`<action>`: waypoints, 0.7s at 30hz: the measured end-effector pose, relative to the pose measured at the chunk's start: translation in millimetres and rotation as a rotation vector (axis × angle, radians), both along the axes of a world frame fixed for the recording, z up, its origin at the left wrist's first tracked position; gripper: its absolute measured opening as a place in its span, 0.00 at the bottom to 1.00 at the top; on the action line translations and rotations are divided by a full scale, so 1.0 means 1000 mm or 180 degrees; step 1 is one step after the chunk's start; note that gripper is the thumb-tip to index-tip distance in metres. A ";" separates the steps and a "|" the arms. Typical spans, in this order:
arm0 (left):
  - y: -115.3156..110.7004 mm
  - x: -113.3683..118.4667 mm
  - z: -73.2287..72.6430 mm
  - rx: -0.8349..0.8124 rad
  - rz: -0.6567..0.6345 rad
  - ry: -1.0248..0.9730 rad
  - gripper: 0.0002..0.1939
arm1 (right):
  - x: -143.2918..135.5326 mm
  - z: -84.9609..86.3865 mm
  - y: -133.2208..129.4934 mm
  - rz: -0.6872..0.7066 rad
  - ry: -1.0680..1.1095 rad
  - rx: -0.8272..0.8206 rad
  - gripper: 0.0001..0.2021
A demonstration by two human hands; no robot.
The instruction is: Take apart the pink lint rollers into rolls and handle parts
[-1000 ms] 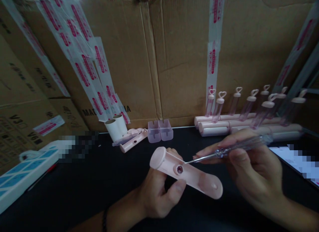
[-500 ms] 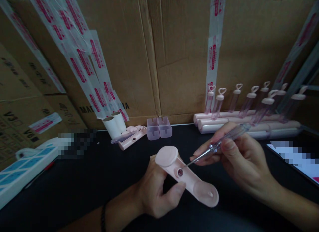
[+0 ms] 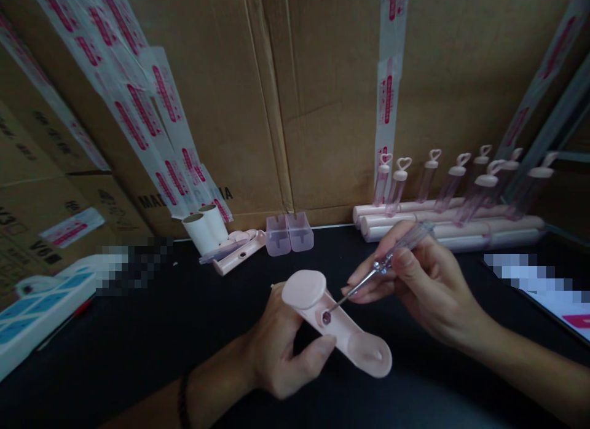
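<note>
My left hand (image 3: pixel 288 355) grips a pale pink plastic part (image 3: pixel 353 330) from below, its thumb pressed on the near edge. The part has a rounded flat end, a scooped end and a small socket (image 3: pixel 326 318) with something dark inside. Between the thumb and fingers of my right hand (image 3: pixel 424 281) is a screwdriver (image 3: pixel 375 269) with a clear handle. It slants down to the left, and its tip is at the rim of the socket; whether it touches cannot be told.
Behind stand white tubes (image 3: pixel 196 233), a pink piece (image 3: pixel 239 254) and two clear purple boxes (image 3: pixel 301 232). At right are pink rolls (image 3: pixel 382 227) with heart-topped clear tubes (image 3: pixel 399 194) and a phone (image 3: pixel 553 294). A power strip (image 3: pixel 50 306) lies left, cardboard (image 3: pixel 322 140) behind.
The whole view has shifted slightly, so most things appear a little further left. Both hands keep their holds, and the screwdriver tip stays by the socket.
</note>
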State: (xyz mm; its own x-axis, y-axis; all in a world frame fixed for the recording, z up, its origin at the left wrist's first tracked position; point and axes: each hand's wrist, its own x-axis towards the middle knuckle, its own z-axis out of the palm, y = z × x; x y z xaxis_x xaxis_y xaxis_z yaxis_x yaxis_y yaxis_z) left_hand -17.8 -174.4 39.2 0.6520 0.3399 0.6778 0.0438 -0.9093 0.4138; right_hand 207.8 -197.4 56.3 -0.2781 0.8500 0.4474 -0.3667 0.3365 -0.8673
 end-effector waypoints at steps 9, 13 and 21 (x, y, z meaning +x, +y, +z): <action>0.001 -0.004 -0.007 -0.0083 0.0119 0.0005 0.06 | 0.000 -0.001 0.000 0.0027 0.0163 0.0051 0.08; 0.003 -0.001 -0.007 0.0024 0.0152 -0.0072 0.08 | -0.001 0.000 -0.004 -0.0008 0.0209 0.0172 0.06; 0.003 0.004 -0.012 0.0116 0.0097 -0.0305 0.10 | 0.002 0.000 0.000 0.0225 0.0172 0.0134 0.06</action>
State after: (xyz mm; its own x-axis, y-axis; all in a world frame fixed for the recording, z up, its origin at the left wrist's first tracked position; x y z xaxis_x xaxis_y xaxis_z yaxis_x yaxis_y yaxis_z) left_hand -13.3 -171.9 27.4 0.5734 0.3325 0.7488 0.0336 -0.9227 0.3840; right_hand 209.8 -197.4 56.1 -0.3114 0.8092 0.4982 -0.4367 0.3437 -0.8313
